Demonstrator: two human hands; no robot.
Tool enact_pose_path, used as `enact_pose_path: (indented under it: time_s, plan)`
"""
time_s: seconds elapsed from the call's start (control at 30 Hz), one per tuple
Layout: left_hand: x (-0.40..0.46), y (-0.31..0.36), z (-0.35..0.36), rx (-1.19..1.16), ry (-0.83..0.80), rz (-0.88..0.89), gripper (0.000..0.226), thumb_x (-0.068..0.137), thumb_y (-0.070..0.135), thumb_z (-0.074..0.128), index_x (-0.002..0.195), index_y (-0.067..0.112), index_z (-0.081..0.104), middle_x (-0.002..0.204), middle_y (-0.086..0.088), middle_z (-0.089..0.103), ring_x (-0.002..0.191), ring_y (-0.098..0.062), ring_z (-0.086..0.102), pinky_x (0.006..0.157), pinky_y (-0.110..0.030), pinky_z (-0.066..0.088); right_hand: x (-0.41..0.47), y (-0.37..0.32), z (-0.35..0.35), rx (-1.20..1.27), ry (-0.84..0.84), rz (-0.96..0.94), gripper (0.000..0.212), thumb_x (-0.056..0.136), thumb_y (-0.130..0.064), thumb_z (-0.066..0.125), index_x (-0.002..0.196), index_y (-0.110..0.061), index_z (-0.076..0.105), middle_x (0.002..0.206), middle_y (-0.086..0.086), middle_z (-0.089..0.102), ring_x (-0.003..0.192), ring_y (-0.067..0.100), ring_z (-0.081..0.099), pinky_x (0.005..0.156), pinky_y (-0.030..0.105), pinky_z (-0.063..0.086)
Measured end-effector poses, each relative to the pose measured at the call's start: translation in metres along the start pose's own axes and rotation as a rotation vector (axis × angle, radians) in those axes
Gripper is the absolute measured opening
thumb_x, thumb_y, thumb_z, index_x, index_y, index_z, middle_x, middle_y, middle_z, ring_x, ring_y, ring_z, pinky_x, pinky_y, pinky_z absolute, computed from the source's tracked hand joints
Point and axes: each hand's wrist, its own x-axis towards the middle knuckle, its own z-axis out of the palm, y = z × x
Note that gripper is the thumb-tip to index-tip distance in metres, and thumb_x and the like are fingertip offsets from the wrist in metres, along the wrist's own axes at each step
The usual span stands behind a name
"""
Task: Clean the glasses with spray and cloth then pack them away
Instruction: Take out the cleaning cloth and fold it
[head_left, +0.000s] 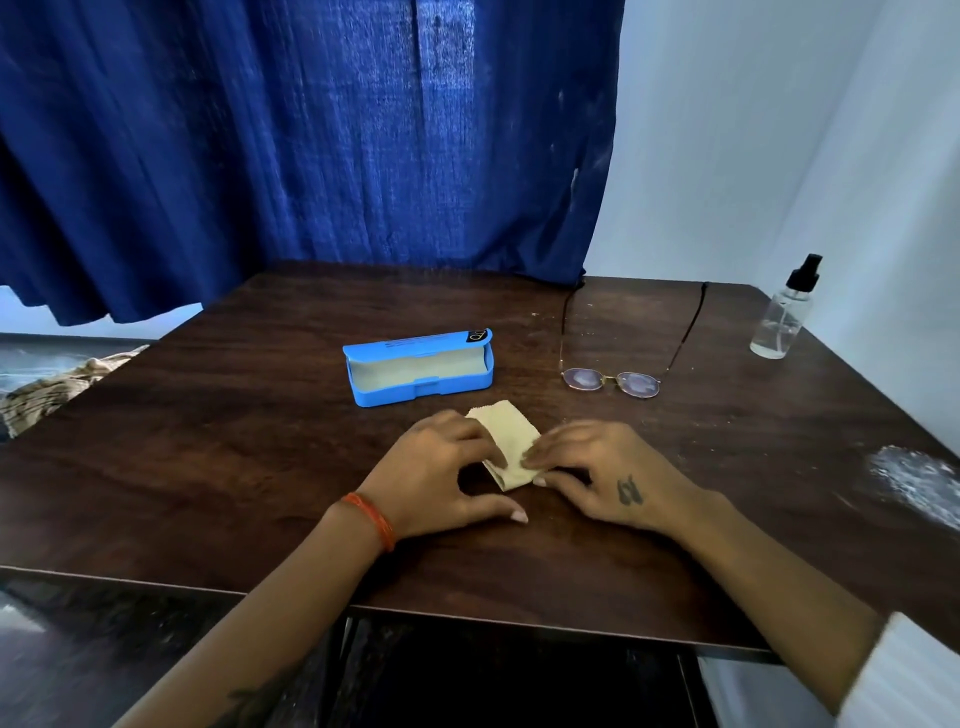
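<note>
Glasses (621, 364) lie out on the table (208, 441), lenses still smudged, while both hands work the cloth (506, 434).

They sit right of centre, arms unfolded and pointing far, near neither hand. The left hand (441, 467) presses flat fingers on the beige cloth's left edge; the right hand (597, 473) pinches its right edge with fingertips, so the cloth looks to be mid-fold or mid-unfold at the near centre. The blue case (415, 369) lies open and empty just beyond the cloth. The spray bottle (784, 312) stands upright at the far right, untouched. Judging by the cloudy patches on the lenses, wiping is not finished, and packing away has not begun.
</note>
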Motion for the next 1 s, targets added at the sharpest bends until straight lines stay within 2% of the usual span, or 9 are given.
enact_pose_path:
  time_s: [0.07, 0.2, 0.33, 0.43, 0.53, 0.6, 0.77, 0.87, 1.0]
  plan:
    - [-0.002, 0.003, 0.003, 0.067, 0.022, -0.008, 0.048, 0.067, 0.059, 0.068, 0.092, 0.018, 0.07, 0.092, -0.001, 0.069, 0.09, -0.018, 0.059, 0.082, -0.03, 0.047, 0.002, -0.001, 0.0, -0.047, -0.017, -0.007, 0.016, 0.084, -0.015, 0.065, 0.098, -0.013, 0.072, 0.096, 0.002, 0.073, 0.092, 0.017, 0.066, 0.081, 0.034, 0.053]
    - [-0.005, 0.008, 0.003, 0.146, 0.048, 0.02, 0.022, 0.079, 0.032, 0.064, 0.089, 0.013, 0.065, 0.084, -0.006, 0.068, 0.081, -0.022, 0.058, 0.073, -0.031, 0.048, 0.007, -0.006, -0.003, -0.046, -0.014, 0.028, 0.012, 0.088, -0.016, 0.058, 0.094, -0.014, 0.068, 0.088, 0.002, 0.07, 0.086, 0.017, 0.062, 0.076, 0.034, 0.049]
    - [-0.005, 0.005, -0.001, -0.117, 0.097, -0.19, 0.007, 0.082, 0.023, 0.062, 0.088, 0.02, 0.064, 0.074, 0.005, 0.063, 0.066, -0.004, 0.05, 0.064, -0.016, 0.036, 0.017, -0.008, -0.006, 0.092, 0.031, 0.091, 0.011, 0.09, -0.016, 0.057, 0.096, -0.017, 0.066, 0.085, -0.004, 0.069, 0.077, 0.008, 0.061, 0.07, 0.022, 0.045]
    - [0.004, 0.001, -0.002, -0.31, 0.095, -0.376, 0.002, 0.081, 0.021, 0.064, 0.083, 0.022, 0.064, 0.067, 0.011, 0.065, 0.063, 0.001, 0.057, 0.061, -0.005, 0.038, 0.027, -0.001, -0.004, 0.222, 0.065, 0.2, 0.01, 0.088, -0.014, 0.06, 0.096, -0.017, 0.066, 0.074, -0.009, 0.064, 0.067, -0.002, 0.056, 0.062, 0.009, 0.038]
    - [0.011, -0.001, 0.001, -0.349, 0.059, -0.485, 0.005, 0.08, 0.021, 0.065, 0.08, 0.024, 0.062, 0.062, 0.012, 0.064, 0.061, 0.004, 0.058, 0.063, -0.008, 0.04, 0.033, 0.005, 0.002, 0.257, 0.051, 0.267, 0.009, 0.084, -0.014, 0.064, 0.093, -0.015, 0.065, 0.075, -0.008, 0.063, 0.068, 0.002, 0.056, 0.066, 0.019, 0.044]
    - [0.012, 0.0, 0.002, -0.346, 0.082, -0.515, 0.012, 0.079, 0.018, 0.066, 0.084, 0.026, 0.06, 0.073, 0.01, 0.066, 0.065, -0.001, 0.06, 0.067, -0.015, 0.043, 0.033, 0.006, 0.007, 0.179, 0.078, 0.237, 0.011, 0.082, -0.017, 0.067, 0.092, -0.014, 0.067, 0.086, -0.003, 0.067, 0.076, 0.007, 0.058, 0.072, 0.027, 0.048]
    - [-0.002, 0.001, 0.002, -0.221, 0.138, -0.287, 0.02, 0.08, 0.024, 0.065, 0.099, 0.025, 0.061, 0.105, 0.006, 0.059, 0.083, -0.004, 0.059, 0.082, -0.024, 0.048, 0.02, 0.007, 0.006, 0.098, 0.184, 0.107, 0.017, 0.073, -0.025, 0.076, 0.088, -0.018, 0.072, 0.094, -0.005, 0.067, 0.088, 0.01, 0.06, 0.08, 0.026, 0.048]
    - [-0.007, -0.003, 0.003, -0.094, 0.055, -0.232, 0.031, 0.077, 0.043, 0.067, 0.101, 0.023, 0.065, 0.105, 0.004, 0.062, 0.099, -0.01, 0.054, 0.091, -0.024, 0.042, 0.012, 0.006, 0.011, 0.052, 0.084, 0.071, 0.022, 0.074, -0.031, 0.075, 0.092, -0.02, 0.072, 0.095, -0.005, 0.067, 0.091, 0.01, 0.058, 0.082, 0.024, 0.045]
    - [-0.002, -0.004, 0.002, -0.051, 0.022, -0.247, 0.021, 0.078, 0.035, 0.068, 0.095, 0.023, 0.067, 0.098, 0.003, 0.067, 0.093, -0.012, 0.057, 0.085, -0.025, 0.044, 0.015, 0.008, 0.012, 0.021, 0.053, 0.058, 0.013, 0.082, -0.018, 0.067, 0.095, -0.018, 0.07, 0.093, -0.005, 0.07, 0.087, 0.008, 0.06, 0.078, 0.016, 0.042]
